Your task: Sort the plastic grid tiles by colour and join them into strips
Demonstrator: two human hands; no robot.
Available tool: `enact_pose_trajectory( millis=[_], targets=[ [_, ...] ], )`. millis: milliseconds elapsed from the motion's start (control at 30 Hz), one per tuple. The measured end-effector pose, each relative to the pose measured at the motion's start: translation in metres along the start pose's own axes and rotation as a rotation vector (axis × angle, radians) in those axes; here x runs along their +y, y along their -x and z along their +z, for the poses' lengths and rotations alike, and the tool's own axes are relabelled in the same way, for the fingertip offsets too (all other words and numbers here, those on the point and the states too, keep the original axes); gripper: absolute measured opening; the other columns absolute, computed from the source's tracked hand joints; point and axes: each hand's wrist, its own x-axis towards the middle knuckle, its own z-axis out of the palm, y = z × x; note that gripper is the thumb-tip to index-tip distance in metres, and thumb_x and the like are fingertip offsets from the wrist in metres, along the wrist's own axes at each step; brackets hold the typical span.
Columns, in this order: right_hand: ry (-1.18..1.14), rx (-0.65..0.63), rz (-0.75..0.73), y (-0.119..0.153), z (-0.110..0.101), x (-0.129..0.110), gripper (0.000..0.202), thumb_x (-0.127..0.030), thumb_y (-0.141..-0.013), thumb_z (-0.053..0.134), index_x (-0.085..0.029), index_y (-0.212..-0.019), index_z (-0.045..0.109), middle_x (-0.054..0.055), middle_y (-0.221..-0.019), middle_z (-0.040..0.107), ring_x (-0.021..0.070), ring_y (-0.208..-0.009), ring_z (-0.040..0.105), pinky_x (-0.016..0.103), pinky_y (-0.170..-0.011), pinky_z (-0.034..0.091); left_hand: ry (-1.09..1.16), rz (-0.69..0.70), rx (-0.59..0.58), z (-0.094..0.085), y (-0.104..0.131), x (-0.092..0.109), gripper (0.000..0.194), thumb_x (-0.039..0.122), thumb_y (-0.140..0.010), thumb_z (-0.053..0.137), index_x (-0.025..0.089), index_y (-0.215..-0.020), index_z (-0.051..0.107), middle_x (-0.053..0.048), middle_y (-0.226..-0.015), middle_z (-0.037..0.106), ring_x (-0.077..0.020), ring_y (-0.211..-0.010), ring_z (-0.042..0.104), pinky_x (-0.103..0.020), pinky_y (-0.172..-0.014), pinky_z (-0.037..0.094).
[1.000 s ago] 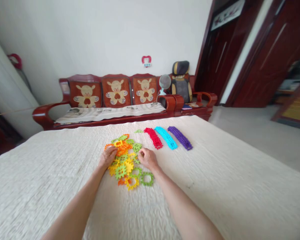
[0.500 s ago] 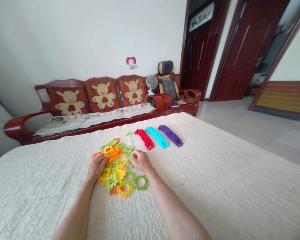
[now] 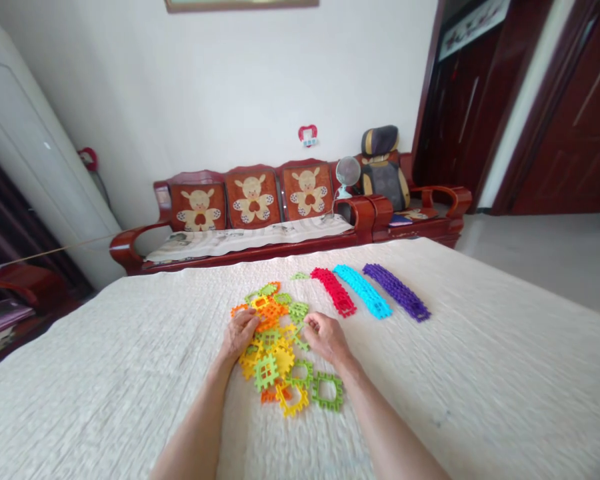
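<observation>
A loose pile of flat plastic interlocking building pieces lies on the bed-like surface, mixing orange pieces, yellow pieces and green pieces. My left hand rests at the pile's left edge, fingers bent and together against the orange pieces; what lies under the fingertips is hidden. On the opposite side my right hand is closed in a pinch at a green interlocking piece, partly covered by the fingers. Nearer to me are a green square frame and a yellow frame.
Beyond my right hand lie a red row, a light blue row and a purple row of stacked pieces. One green piece sits beside the red row. Behind stand a wooden sofa and a small fan.
The view has swung left, so everything appears farther right. Both hands keep nearly the same places at the pile, and the rows of pieces have not moved.
</observation>
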Motion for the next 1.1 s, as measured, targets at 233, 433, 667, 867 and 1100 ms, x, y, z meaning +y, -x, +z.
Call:
enact_pose_trajectory(
  millis=[233, 433, 667, 867, 1100],
  targets=[
    [0.009, -0.031, 0.017, -0.002, 0.003, 0.006, 0.021, -0.030, -0.075, 0.046, -0.021, -0.084, 0.063, 0.000, -0.071, 0.065, 0.0152, -0.067, 0.060, 0.023, -0.062, 0.042, -0.072, -0.122, 0.088, -0.004, 0.002, 0.011, 0.035, 0.039, -0.082, 0.040, 0.018, -0.073, 0.067, -0.004, -0.083, 0.069, -0.0180, -0.081, 0.061, -0.029, -0.077, 0.045],
    [-0.008, -0.020, 0.016, -0.003, 0.002, 0.005, 0.022, -0.031, -0.074, 0.046, -0.021, -0.083, 0.063, 0.001, -0.071, 0.067, 0.0160, -0.066, 0.061, 0.024, -0.061, 0.043, -0.196, -0.327, 0.233, -0.009, 0.002, 0.015, 0.044, 0.043, -0.084, 0.035, 0.019, -0.059, 0.061, -0.002, -0.057, 0.061, -0.0170, -0.062, 0.058, -0.026, -0.059, 0.041],
    [-0.013, -0.044, 0.027, -0.004, 0.002, 0.008, 0.024, -0.034, -0.074, 0.047, -0.020, -0.085, 0.063, 0.002, -0.073, 0.067, 0.0170, -0.068, 0.063, 0.025, -0.063, 0.045, -0.088, -0.321, 0.301, -0.015, 0.002, 0.010, 0.037, 0.041, -0.082, 0.039, 0.018, -0.073, 0.067, -0.001, -0.065, 0.065, -0.0164, -0.068, 0.061, -0.025, -0.060, 0.044],
    [-0.067, -0.033, 0.065, -0.007, 0.002, 0.011, 0.025, -0.035, -0.073, 0.047, -0.020, -0.086, 0.062, 0.003, -0.076, 0.068, 0.0167, -0.065, 0.063, 0.026, -0.062, 0.046, 0.003, -0.274, 0.358, -0.019, -0.001, 0.000, 0.028, 0.029, -0.079, 0.048, 0.017, -0.094, 0.068, -0.007, -0.097, 0.070, -0.0177, -0.093, 0.062, -0.029, -0.084, 0.046],
    [-0.158, -0.006, 0.099, -0.009, 0.001, 0.012, 0.030, -0.038, -0.071, 0.049, -0.017, -0.089, 0.063, 0.004, -0.077, 0.067, 0.0170, -0.066, 0.062, 0.026, -0.061, 0.048, -0.049, -0.384, 0.370, -0.017, -0.004, -0.007, 0.027, 0.026, -0.079, 0.047, 0.020, -0.092, 0.069, -0.004, -0.095, 0.071, -0.0171, -0.090, 0.063, -0.027, -0.082, 0.046]
  ],
)
